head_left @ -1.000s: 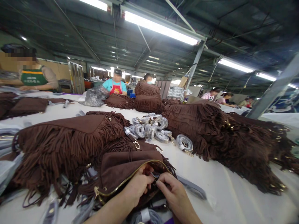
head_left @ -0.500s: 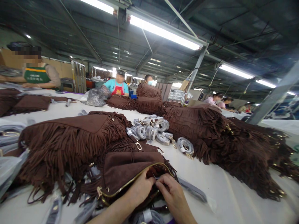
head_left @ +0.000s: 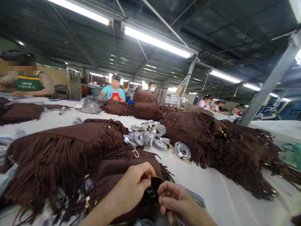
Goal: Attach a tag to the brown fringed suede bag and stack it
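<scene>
In front of me lies a brown fringed bag (head_left: 107, 174), its mouth open toward me. My left hand (head_left: 135, 183) is over the opening with fingers bent and thumb pressed in; what it pinches is hidden. My right hand (head_left: 175, 199) is at the right side of the opening, fingers curled inward and closed; whatever lies in them I cannot make out. Between the hands shows a small dark shiny piece (head_left: 151, 190) inside the bag. Below the hands, the near part of the bag is dark and blurred.
Wrapped straps with clips (head_left: 148, 135) lie coiled beyond the bag. A fringed bag pile (head_left: 58, 141) stands left, another pile (head_left: 195, 128) right. On the white table (head_left: 225, 191) a grey wrapped strap (head_left: 198, 198) sits by my right hand. Co-workers (head_left: 114, 91) work across the table.
Both hands have come up out of the bag's mouth and moved a little apart. My left hand is raised higher; my right hand has turned, its fingers curled. The view has shifted slightly.
</scene>
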Demonstrator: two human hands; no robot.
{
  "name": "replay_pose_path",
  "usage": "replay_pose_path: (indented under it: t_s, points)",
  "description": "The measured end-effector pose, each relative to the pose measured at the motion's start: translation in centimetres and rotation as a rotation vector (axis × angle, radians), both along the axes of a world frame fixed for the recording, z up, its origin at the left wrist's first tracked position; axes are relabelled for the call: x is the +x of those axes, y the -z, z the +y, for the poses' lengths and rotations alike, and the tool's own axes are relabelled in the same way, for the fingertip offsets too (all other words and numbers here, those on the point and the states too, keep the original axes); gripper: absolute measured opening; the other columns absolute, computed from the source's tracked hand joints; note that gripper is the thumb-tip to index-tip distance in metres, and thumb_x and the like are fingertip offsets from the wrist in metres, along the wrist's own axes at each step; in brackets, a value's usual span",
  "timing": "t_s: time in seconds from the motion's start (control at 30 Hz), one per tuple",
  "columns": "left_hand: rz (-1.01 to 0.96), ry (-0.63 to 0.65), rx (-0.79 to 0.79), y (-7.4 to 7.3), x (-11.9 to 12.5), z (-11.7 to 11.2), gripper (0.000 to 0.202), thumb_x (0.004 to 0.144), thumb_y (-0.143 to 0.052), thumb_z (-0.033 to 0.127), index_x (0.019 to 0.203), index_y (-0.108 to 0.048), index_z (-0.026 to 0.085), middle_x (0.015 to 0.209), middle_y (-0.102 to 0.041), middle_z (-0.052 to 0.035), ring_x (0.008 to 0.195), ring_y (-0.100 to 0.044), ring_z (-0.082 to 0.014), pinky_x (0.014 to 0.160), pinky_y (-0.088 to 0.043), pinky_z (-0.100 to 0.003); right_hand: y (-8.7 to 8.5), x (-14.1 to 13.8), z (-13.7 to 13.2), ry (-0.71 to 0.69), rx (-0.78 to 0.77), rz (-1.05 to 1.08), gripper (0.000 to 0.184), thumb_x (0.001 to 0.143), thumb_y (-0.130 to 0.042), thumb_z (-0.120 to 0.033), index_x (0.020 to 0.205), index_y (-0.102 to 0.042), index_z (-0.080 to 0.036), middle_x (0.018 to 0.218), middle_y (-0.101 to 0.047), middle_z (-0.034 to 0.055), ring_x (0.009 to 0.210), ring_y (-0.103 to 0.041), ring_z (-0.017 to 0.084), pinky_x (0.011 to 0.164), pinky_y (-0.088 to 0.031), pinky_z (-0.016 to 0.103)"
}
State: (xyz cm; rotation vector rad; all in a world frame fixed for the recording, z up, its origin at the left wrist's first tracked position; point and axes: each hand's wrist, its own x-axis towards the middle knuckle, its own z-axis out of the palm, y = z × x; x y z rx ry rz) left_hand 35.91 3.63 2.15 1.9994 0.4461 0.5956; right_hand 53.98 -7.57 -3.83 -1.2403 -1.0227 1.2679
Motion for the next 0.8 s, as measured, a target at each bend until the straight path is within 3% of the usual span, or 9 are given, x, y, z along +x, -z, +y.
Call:
replay_pose_path:
  t_s: [0.07,0.13,0.2,0.27,0.33,0.4,0.47,0.57,0.8]
  points:
    - [-0.026,0.009,-0.052,0.3,0.5,-0.4,0.017,0.077,-0.048,0.008,0.085,-0.060,0.018,0.074,-0.057,0.0036,0.072,-0.052,-0.0140,0.065,-0.038,-0.023,0.6,-0.9,0.7,0.051,0.088,-0.106,0.033,0.075,-0.079,-0.041,0.095,-0.065,-0.019,0.066,-0.056,-0.0053,0.052,-0.051,0.010,0.045,-0.039,0.017]
    - [-0.053,0.012,-0.077,0.6,1.0,-1.0,0.018,0.077,-0.049,0.007,0.086,-0.060,0.018,0.076,-0.057,0.0032,0.073,-0.052,-0.0141,0.067,-0.038,-0.023,0.4,-1.8,1.2,0.097,0.246,-0.329,0.020,0.081,-0.072,-0.039,0.085,-0.067,-0.019,0.067,-0.057,-0.0038,0.059,-0.052,0.012,0.054,-0.043,0.020]
    - [-0.087,-0.029,-0.053,0.8,1.3,-1.6,0.017,0.076,-0.050,0.008,0.085,-0.060,0.018,0.078,-0.058,0.0021,0.076,-0.053,-0.0149,0.070,-0.039,-0.024,-0.2,-2.3,1.4,0.157,0.372,-0.551,0.024,0.087,-0.064,-0.037,0.071,-0.064,-0.019,0.071,-0.060,-0.0005,0.067,-0.056,0.015,0.064,-0.045,0.024]
    - [-0.110,-0.096,-0.006,0.8,1.4,-2.0,0.012,0.079,-0.050,0.011,0.083,-0.059,0.018,0.081,-0.059,0.0002,0.079,-0.054,-0.0162,0.072,-0.040,-0.025,-0.9,-2.2,1.3,0.205,0.337,-0.627,0.029,0.091,-0.059,-0.041,0.071,-0.062,-0.020,0.063,-0.059,-0.0014,0.059,-0.054,0.015,0.058,-0.043,0.024]
    - [-0.093,-0.107,-0.017,1.1,1.5,-2.1,0.012,0.083,-0.047,0.014,0.084,-0.058,0.018,0.082,-0.061,-0.0008,0.076,-0.054,-0.0162,0.070,-0.041,-0.026,-1.2,-1.7,1.2,0.235,0.215,-0.553,0.032,0.090,-0.059,-0.050,0.076,-0.060,-0.021,0.050,-0.052,-0.0060,0.044,-0.044,0.012,0.047,-0.037,0.023]
    - [-0.065,-0.017,-0.131,1.9,1.9,-2.0,0.015,0.082,-0.044,0.013,0.089,-0.057,0.019,0.080,-0.062,0.0001,0.067,-0.055,-0.0144,0.064,-0.042,-0.025,-1.3,-1.1,1.1,0.268,0.146,-0.465,0.037,0.085,-0.061,-0.057,0.076,-0.059,-0.021,0.043,-0.048,-0.0085,0.038,-0.038,0.010,0.043,-0.032,0.022]
    - [-0.052,0.074,-0.288,3.1,2.4,-1.9,0.018,0.080,-0.045,0.014,0.095,-0.054,0.019,0.076,-0.063,0.0016,0.058,-0.055,-0.0129,0.054,-0.040,-0.023,-1.2,-0.9,1.0,0.300,0.146,-0.418,0.040,0.081,-0.065,-0.059,0.074,-0.058,-0.020,0.042,-0.048,-0.0082,0.037,-0.038,0.010,0.042,-0.029,0.021]
    - [-0.029,0.078,-0.430,4.8,3.1,-1.7,0.014,0.077,-0.051,0.021,0.091,-0.054,0.019,0.070,-0.061,0.0021,0.052,-0.052,-0.0127,0.042,-0.033,-0.020,-1.1,-0.9,0.9,0.276,0.142,-0.362,0.043,0.078,-0.069,-0.060,0.072,-0.059,-0.019,0.044,-0.051,-0.0067,0.039,-0.042,0.010,0.043,-0.029,0.021]
    - [-0.102,0.139,-0.295,4.3,2.9,-1.8,0.024,0.081,-0.053,0.025,0.065,-0.069,0.015,0.061,-0.056,0.0023,0.063,-0.048,-0.0133,0.064,-0.039,-0.023,-1.4,-0.9,0.9,0.222,0.070,-0.228,0.047,0.074,-0.075,-0.062,0.078,-0.061,-0.017,0.050,-0.057,-0.0052,0.038,-0.035,0.006,0.037,-0.025,0.016]
